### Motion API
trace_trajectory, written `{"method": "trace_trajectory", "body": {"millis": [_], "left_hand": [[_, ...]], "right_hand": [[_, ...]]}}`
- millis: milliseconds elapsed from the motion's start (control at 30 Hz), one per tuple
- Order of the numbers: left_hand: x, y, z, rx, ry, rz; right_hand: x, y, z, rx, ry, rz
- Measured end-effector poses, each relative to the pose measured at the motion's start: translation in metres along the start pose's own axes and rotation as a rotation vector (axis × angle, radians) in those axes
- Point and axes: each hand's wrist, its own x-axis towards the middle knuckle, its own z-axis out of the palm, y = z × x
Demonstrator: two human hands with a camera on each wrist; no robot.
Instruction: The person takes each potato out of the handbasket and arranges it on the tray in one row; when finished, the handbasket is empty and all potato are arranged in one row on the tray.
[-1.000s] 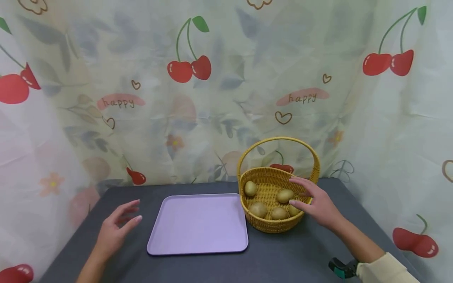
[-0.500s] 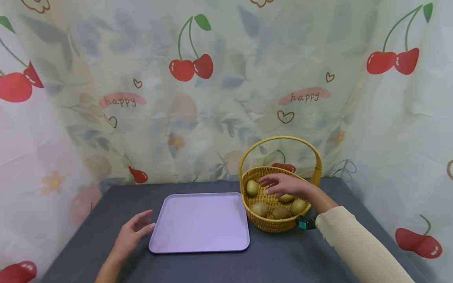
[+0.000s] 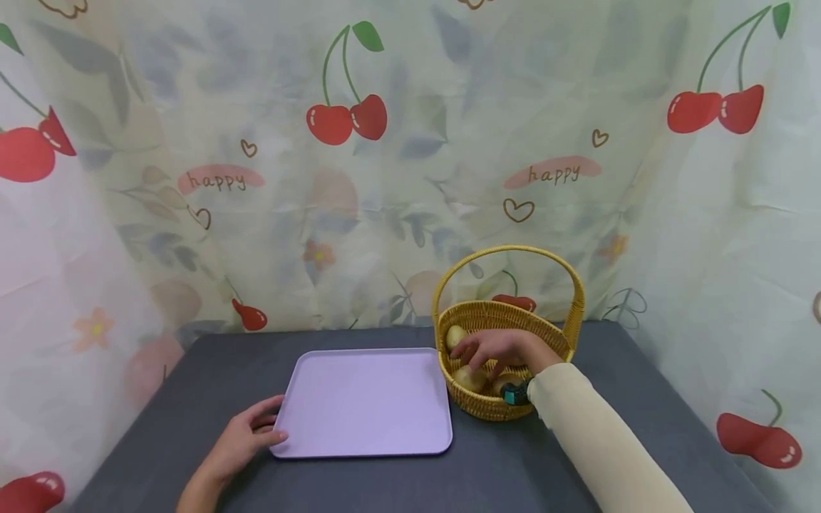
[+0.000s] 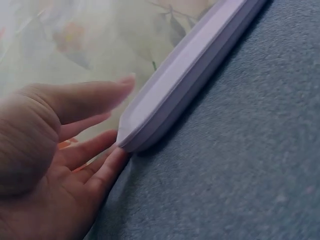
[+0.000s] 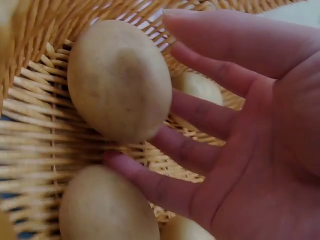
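Observation:
My left hand (image 3: pixel 240 438) is at the front left of a lilac tray (image 3: pixel 365 406). In the left wrist view its fingertips are right at the tray's corner, and the thumb is spread above the rim, apart from it. Inside the wicker basket (image 3: pixel 487 408), my right hand (image 3: pixel 497 347) reaches down among several potatoes. The right wrist view shows its fingers extended behind and beside one potato (image 5: pixel 120 80), the thumb apart from it. A second potato (image 5: pixel 105 205) lies close below the fingertips. My hand hides some potatoes from the head view.
The basket's tall arched handle (image 3: pixel 509 249) rises over my right forearm. Basket and tray stand side by side on a dark grey tabletop (image 3: pixel 359 484). A patterned curtain (image 3: pixel 410 178) closes off the back and both sides.
My right hand has moved left from the basket's right side and then down among the potatoes. My left hand has come right, up to the tray's edge. Tray and basket stay in place.

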Motion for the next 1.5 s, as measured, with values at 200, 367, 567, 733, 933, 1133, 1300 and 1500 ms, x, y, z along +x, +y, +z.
{"method": "trace_trajectory", "body": {"millis": [200,367,567,733,933,1133,1300,1500], "left_hand": [[0.000,-0.002,-0.004,-0.004,-0.071,0.002],[0.001,-0.003,-0.005,-0.008,-0.091,0.032],[0.000,-0.003,-0.004,0.008,-0.080,0.002],[-0.001,-0.003,-0.004,0.023,-0.087,0.001],[-0.001,-0.002,-0.005,0.029,-0.098,0.018],[-0.002,-0.003,-0.008,0.041,-0.117,0.017],[-0.002,-0.006,-0.012,0.060,-0.139,0.028],[-0.002,-0.006,-0.015,0.026,-0.185,0.030]], "right_hand": [[0.005,-0.006,0.004,-0.079,-0.036,0.066],[0.008,-0.008,0.007,-0.122,-0.055,0.094],[0.008,-0.005,0.009,-0.167,-0.070,0.073],[-0.001,-0.005,0.005,-0.137,-0.039,0.002],[-0.018,-0.009,-0.003,-0.113,0.010,-0.151],[-0.039,-0.017,-0.002,-0.205,0.062,-0.324],[-0.053,-0.018,0.010,-0.153,0.079,-0.447],[-0.061,-0.016,0.040,-0.124,0.133,-0.521]]}}
